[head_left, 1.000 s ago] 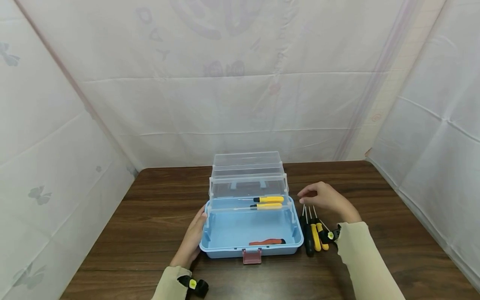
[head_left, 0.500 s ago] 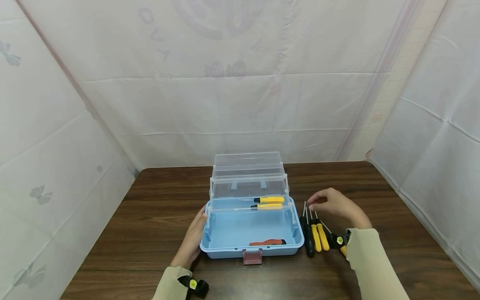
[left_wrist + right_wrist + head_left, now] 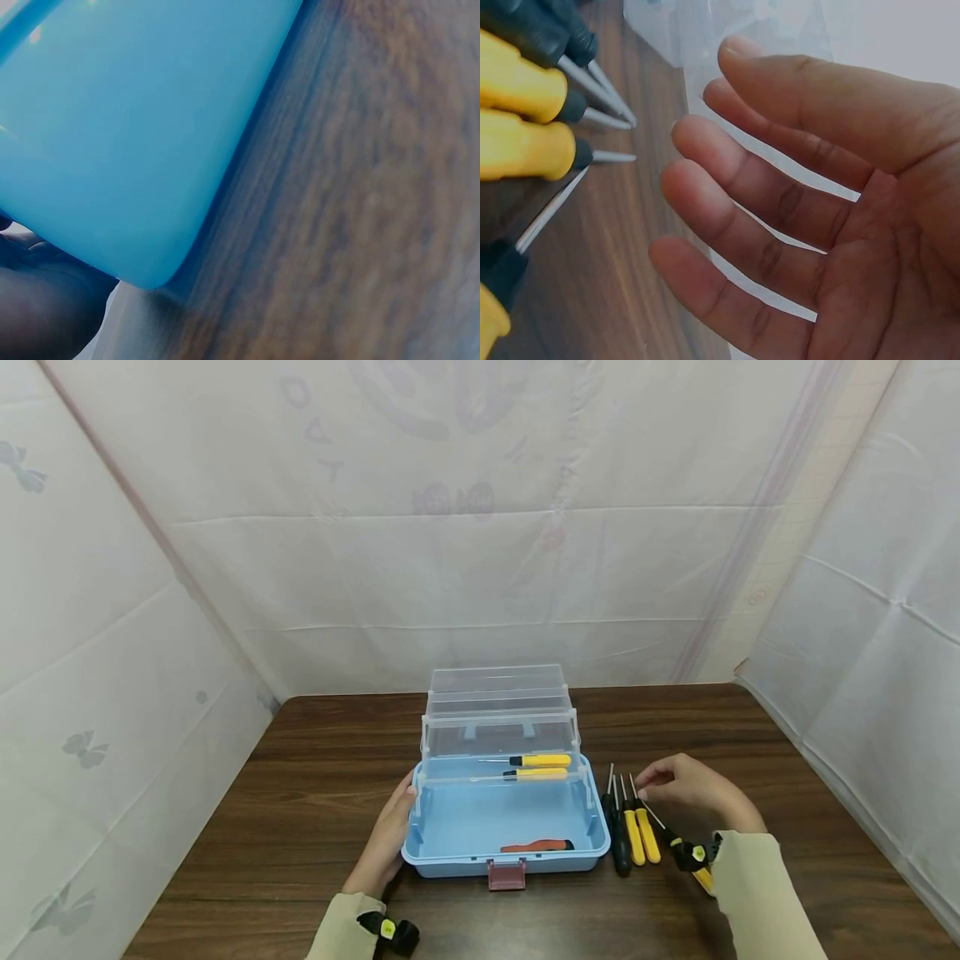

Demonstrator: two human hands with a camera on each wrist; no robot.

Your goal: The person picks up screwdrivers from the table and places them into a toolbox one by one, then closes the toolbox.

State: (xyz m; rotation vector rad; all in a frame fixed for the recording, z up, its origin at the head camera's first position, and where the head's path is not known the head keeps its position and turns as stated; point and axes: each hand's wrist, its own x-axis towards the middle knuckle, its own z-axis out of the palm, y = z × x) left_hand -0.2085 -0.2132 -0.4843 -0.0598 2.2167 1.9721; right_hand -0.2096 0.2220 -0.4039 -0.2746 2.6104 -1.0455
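A blue toolbox stands before me, its clear lid raised. Straight fingers of my left hand rest along its left wall, the thumb at the rim; in the left wrist view only part of that hand shows, behind the blue wall. My right hand hovers over the shaft tips right of the box, its fingers loosely bent and holding nothing. Beneath it lie a black-handled screwdriver, a second black one mostly behind it, two yellow-handled screwdrivers, and another yellow-handled screwdriver partly covered by my wrist.
Two yellow-handled screwdrivers lie at the back of the toolbox, by the clear tray. An orange-red tool with a black end lies near its front wall. The pink latch hangs down. White sheeting encloses the wooden table.
My right hand has moved right and toward me along the row of screwdrivers, uncovering more of the rightmost one. My left hand and the toolbox have stayed put.
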